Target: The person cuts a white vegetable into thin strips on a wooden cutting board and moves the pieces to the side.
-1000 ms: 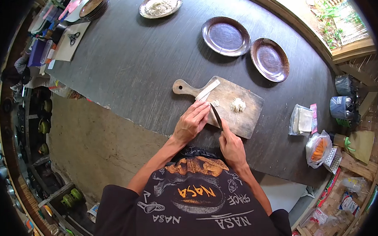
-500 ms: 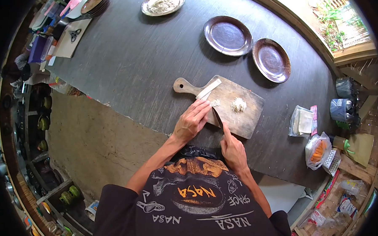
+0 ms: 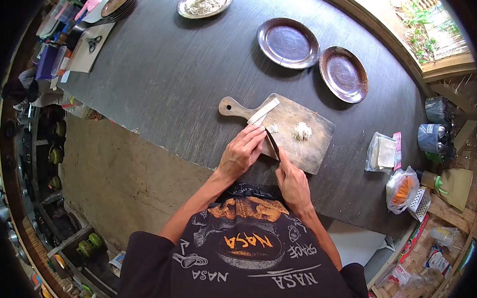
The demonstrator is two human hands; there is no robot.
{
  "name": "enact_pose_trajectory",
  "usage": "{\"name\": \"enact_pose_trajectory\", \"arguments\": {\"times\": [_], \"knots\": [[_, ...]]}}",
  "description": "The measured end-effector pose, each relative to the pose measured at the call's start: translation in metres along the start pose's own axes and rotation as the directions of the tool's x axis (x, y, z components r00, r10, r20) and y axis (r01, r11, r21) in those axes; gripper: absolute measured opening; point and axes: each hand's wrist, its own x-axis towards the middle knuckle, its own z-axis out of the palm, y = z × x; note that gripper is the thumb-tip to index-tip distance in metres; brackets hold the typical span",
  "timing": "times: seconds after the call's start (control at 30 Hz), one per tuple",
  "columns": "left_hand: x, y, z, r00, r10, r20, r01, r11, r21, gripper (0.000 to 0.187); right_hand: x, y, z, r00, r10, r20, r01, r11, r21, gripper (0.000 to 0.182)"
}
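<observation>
A wooden cutting board (image 3: 315,140) with a holed handle lies on the dark table in front of me. Flat pale strips (image 3: 265,109), which look like dough sheet, lie across it near the handle. My left hand (image 3: 244,149) presses their near end down with bent fingers. In my right hand (image 3: 293,184) is a dark-bladed knife (image 3: 272,144), its blade against the strips' end beside my left fingertips. A few thin shreds (image 3: 273,128) rest just past the blade. Farther right on the board sits a small pile of pale shreds (image 3: 301,131).
Two dark oval plates (image 3: 288,43) (image 3: 344,74) stand beyond the board, and a plate of pale shreds (image 3: 205,3) is at the far edge. To the right are a packet of pale sheets (image 3: 381,152), bagged carrots (image 3: 402,191) and a grater (image 3: 419,204). Scissors (image 3: 93,43) lie far left.
My right hand and the knife have shifted slightly left, closer to my left fingertips. My left hand stays on the strips. The small pile looks about the same.
</observation>
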Motion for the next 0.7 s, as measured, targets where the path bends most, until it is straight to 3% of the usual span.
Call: {"name": "enact_pose_trajectory", "arguments": {"times": [0.2, 0.5, 0.7], "knots": [[0.000, -0.001, -0.002, 1.000, -0.009, 0.029, 0.009, 1.000, -0.016, 0.032, -0.013, 0.002, 0.000, 0.999, 0.050, 0.016, -0.050, 0.998, -0.027, 0.066], [-0.001, -0.003, -0.003, 1.000, 0.012, 0.010, -0.012, 1.000, -0.004, 0.031, 0.002, 0.003, 0.006, 0.999, -0.031, -0.032, 0.032, 0.999, 0.026, 0.063], [-0.001, 0.002, -0.003, 1.000, 0.006, 0.007, -0.007, 0.999, 0.032, 0.031, -0.004, -0.002, 0.003, 0.999, 0.036, -0.005, -0.036, 0.998, -0.045, 0.065]]}}
